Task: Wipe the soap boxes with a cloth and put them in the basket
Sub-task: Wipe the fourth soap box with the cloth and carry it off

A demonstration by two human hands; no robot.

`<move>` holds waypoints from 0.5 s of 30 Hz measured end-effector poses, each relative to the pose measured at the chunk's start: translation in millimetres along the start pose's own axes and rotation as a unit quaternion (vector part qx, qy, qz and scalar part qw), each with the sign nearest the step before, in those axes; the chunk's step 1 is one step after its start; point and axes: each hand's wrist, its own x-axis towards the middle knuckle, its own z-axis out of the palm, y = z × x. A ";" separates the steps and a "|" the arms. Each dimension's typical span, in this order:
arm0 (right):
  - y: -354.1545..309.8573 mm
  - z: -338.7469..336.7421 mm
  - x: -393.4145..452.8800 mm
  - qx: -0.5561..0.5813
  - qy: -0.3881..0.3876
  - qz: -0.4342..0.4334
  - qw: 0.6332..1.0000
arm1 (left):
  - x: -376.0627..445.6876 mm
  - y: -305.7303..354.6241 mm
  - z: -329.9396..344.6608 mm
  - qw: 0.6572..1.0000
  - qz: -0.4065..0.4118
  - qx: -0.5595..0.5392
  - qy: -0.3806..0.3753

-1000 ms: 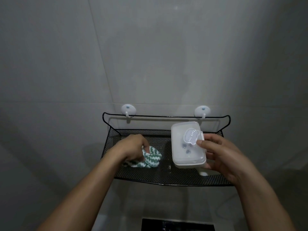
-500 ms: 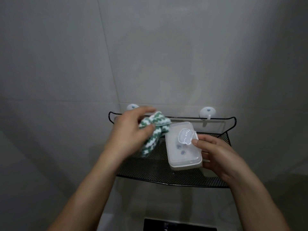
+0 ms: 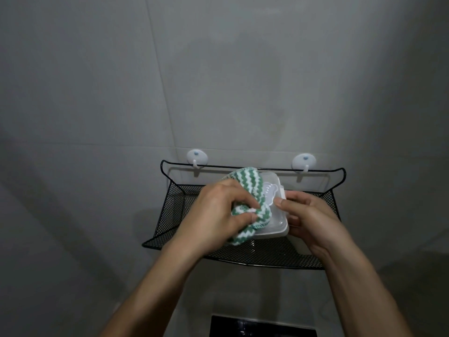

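Note:
A translucent white soap box (image 3: 274, 221) with a small label on its lid is held above the black mesh basket (image 3: 170, 215). My right hand (image 3: 308, 220) grips the box from its right side, thumb on the lid. My left hand (image 3: 218, 212) grips a green and white zigzag cloth (image 3: 245, 183) and presses it onto the left part of the lid. The cloth covers much of the box.
The basket hangs from two white wall hooks (image 3: 197, 157), (image 3: 304, 161) on a grey tiled wall. Something white lies in the basket under my right hand, mostly hidden. A dark panel (image 3: 262, 328) sits below at the bottom edge.
My left hand lifted the cloth out of the basket and brought it right onto the box lid. My right hand kept holding the box in about the same place.

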 end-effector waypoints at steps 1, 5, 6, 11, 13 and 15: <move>-1.5 0.5 0.3 0.003 -0.002 -0.002 1.000 | -0.4 3.2 1.0 1.000 0.009 0.000 0.005; -3.1 2.8 -0.3 0.009 -0.006 0.000 1.000 | 8.0 17.0 6.6 0.999 0.031 0.008 0.032; -3.2 3.0 -0.6 0.007 -0.010 0.000 1.000 | 12.4 19.0 7.5 0.999 0.033 0.015 0.035; -8.9 0.3 -3.3 0.004 -0.023 -0.007 1.000 | 31.5 12.5 5.9 0.995 0.002 0.092 0.040; -9.3 -0.9 -4.7 0.005 -0.021 -0.013 1.000 | 30.4 6.3 3.8 0.994 -0.024 0.091 0.053; -8.7 -2.2 -5.8 0.011 -0.017 -0.015 1.000 | 24.7 5.7 5.2 0.992 -0.041 0.092 0.073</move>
